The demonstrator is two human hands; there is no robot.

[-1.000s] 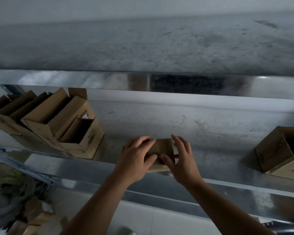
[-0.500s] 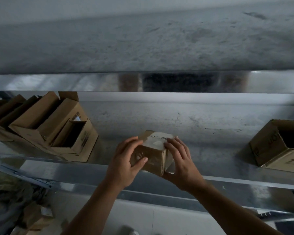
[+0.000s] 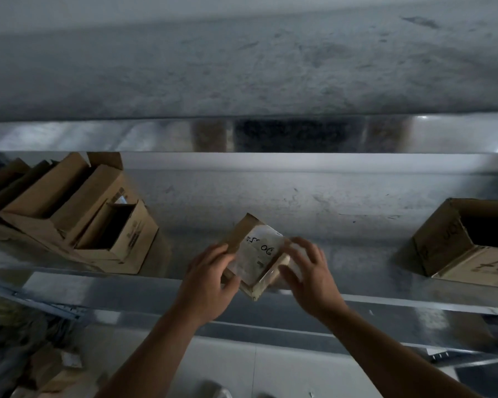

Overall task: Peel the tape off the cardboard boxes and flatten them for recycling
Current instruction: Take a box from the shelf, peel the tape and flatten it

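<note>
Box: small cardboard box (image 3: 256, 254), lower centre of frame, just over the metal shelf (image 3: 385, 300) front edge.
Axis: tilted; long axis runs lower left to upper right, white label face toward you, one corner pointing down.
L: your left hand (image 3: 210, 280) has fingers curled round box's left side.
R: your right hand (image 3: 308, 277) is at box's right side, blurred; can't tell grip.
Around: stacked open boxes (image 3: 78, 214) mid-left, open box (image 3: 457, 239) far right.

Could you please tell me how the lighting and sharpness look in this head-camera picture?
Head view: dim overall; the right hand is motion-blurred beside the small box; the left hand is slightly sharper; pale glare streaks the metal shelf; the wide lens bows its rails.
</note>
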